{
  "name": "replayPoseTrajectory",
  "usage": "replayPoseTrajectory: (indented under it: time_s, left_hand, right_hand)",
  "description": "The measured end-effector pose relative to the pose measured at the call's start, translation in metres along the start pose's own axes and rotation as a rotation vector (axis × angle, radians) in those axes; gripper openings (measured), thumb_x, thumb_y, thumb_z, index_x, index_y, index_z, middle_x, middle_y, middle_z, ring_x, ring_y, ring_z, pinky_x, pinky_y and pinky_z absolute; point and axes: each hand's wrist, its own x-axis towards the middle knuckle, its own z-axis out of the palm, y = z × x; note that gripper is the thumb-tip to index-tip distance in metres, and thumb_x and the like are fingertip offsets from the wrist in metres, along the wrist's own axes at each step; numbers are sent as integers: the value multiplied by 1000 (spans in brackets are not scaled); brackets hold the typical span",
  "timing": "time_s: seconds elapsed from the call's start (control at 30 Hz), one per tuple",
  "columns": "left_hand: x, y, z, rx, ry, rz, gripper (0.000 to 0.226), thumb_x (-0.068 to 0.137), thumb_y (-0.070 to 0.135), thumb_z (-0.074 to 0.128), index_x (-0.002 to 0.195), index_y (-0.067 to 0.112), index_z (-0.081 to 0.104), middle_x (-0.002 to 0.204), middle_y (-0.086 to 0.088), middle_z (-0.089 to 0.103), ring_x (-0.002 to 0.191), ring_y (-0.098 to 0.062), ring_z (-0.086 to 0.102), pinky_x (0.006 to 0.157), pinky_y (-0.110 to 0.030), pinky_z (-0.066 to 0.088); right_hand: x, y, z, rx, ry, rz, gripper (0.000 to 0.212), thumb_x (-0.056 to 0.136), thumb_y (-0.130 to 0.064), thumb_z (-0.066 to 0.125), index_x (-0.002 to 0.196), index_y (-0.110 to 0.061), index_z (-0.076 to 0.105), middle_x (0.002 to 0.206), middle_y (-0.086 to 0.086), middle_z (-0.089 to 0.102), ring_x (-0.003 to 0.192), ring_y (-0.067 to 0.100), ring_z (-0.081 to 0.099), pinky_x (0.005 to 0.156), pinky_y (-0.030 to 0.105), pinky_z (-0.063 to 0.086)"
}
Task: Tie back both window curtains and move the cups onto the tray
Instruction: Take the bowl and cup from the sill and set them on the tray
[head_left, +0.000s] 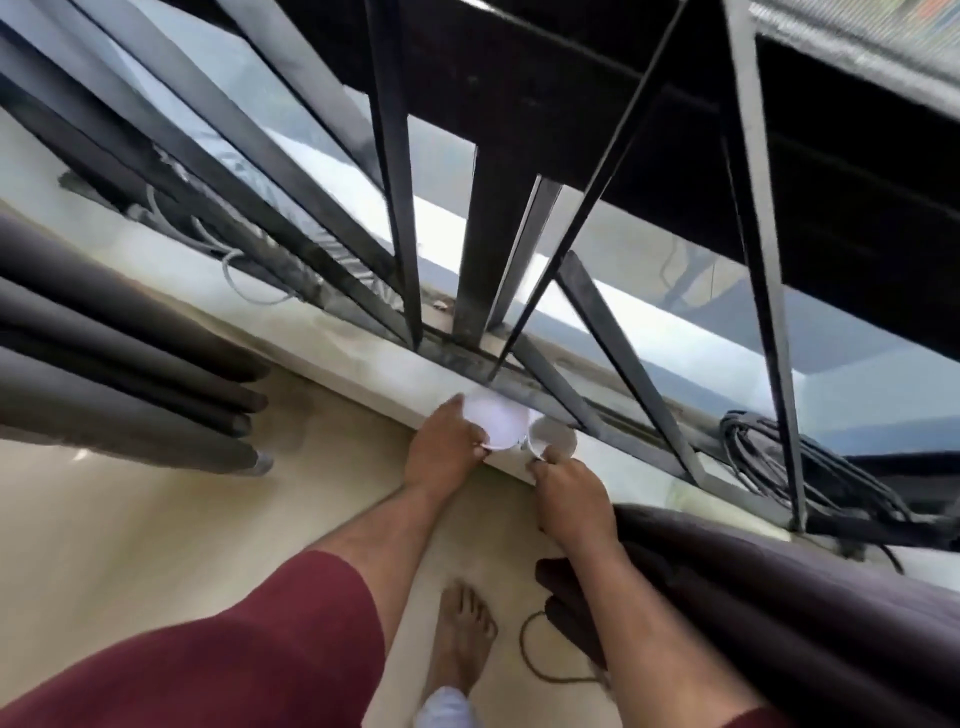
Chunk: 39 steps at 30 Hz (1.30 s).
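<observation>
Two white cups stand side by side on the window sill (374, 364). My left hand (441, 452) grips the rim of the larger-looking left cup (498, 421). My right hand (569, 499) pinches the near rim of the right cup (556, 439). A dark grey curtain (119, 353) hangs gathered in folds at the left. A second dark curtain (779, 587) is bunched at the lower right, against my right forearm. No tray is in view.
Black metal window bars (395, 171) rise just behind the cups. A coil of black cable (810, 467) lies on the sill at the right, and a white cable (234, 275) at the left. A cord loop (540, 654) and my bare foot (462, 639) are on the floor.
</observation>
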Motion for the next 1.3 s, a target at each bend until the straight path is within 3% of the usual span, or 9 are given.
replayPoseTrajectory:
  time_s: [0.17, 0.33, 0.47, 0.53, 0.63, 0.83, 0.93, 1.03, 1.3]
  left_hand:
    - [-87, -13, -24, -112, 56, -4, 15, 80, 8, 86, 95, 7, 87, 135, -17, 75, 120, -41, 72, 86, -31, 52]
    - [-205, -28, -103, -134, 121, -46, 15, 80, 22, 89, 93, 14, 86, 145, -10, 70, 118, -40, 69, 83, -36, 58]
    - [-320, -20, -221, -189, 251, -110, 18, 75, 23, 91, 88, 12, 85, 151, -11, 69, 120, -38, 72, 84, -37, 58]
    - [-364, -13, -287, -178, 337, -74, 16, 75, 18, 91, 85, 8, 84, 150, -16, 70, 122, -40, 72, 84, -37, 58]
    - [-437, -3, -381, -161, 491, -50, 15, 76, 13, 88, 87, 4, 84, 148, -22, 70, 117, -43, 72, 82, -37, 55]
    - [-569, -12, -489, -97, 870, -181, 23, 82, 26, 88, 93, 7, 82, 151, -17, 67, 119, -40, 70, 87, -43, 60]
    - [-642, -31, -490, -72, 1031, -351, 27, 82, 29, 89, 95, 7, 82, 151, -19, 67, 116, -41, 71, 85, -42, 59]
    - [-708, -51, -465, -106, 1164, -567, 30, 81, 35, 90, 95, 10, 82, 144, -16, 70, 114, -42, 69, 82, -39, 58]
    - [-866, -44, -315, -260, 1396, -1190, 29, 80, 33, 94, 95, 12, 80, 148, -13, 69, 123, -39, 68, 87, -40, 60]
  right_hand:
    - [-63, -37, -27, -55, -73, 15, 27, 100, -3, 52, 121, -6, 67, 115, 19, 76, 101, 41, 74, 77, 42, 58]
    - [-160, -106, -98, -141, -79, -191, 28, 105, -10, 49, 128, -8, 65, 125, 17, 70, 109, 40, 69, 88, 45, 60]
    - [-242, -172, -209, -211, -5, -374, 17, 83, -8, 75, 100, -9, 74, 112, 16, 70, 90, 44, 72, 71, 51, 59]
    - [-271, -199, -265, -189, 100, -414, 17, 76, -9, 81, 91, -11, 73, 104, 12, 68, 80, 43, 71, 60, 46, 54]
    - [-311, -251, -345, -96, 350, -486, 16, 94, -18, 62, 98, -17, 78, 99, 5, 69, 79, 38, 70, 58, 35, 44]
    - [-366, -369, -460, -270, 617, -864, 40, 79, -24, 45, 85, -17, 84, 82, 10, 69, 56, 41, 70, 46, 41, 56]
    - [-401, -428, -471, -252, 639, -1101, 49, 74, -23, 40, 87, -18, 87, 87, 12, 74, 61, 43, 73, 52, 43, 60]
    - [-439, -481, -457, -312, 637, -1230, 27, 75, -9, 65, 90, -14, 86, 92, 15, 75, 64, 45, 74, 54, 45, 61]
    - [-563, -568, -348, -347, 426, -1859, 26, 73, 2, 82, 92, -15, 88, 98, 14, 77, 60, 44, 72, 54, 43, 60]
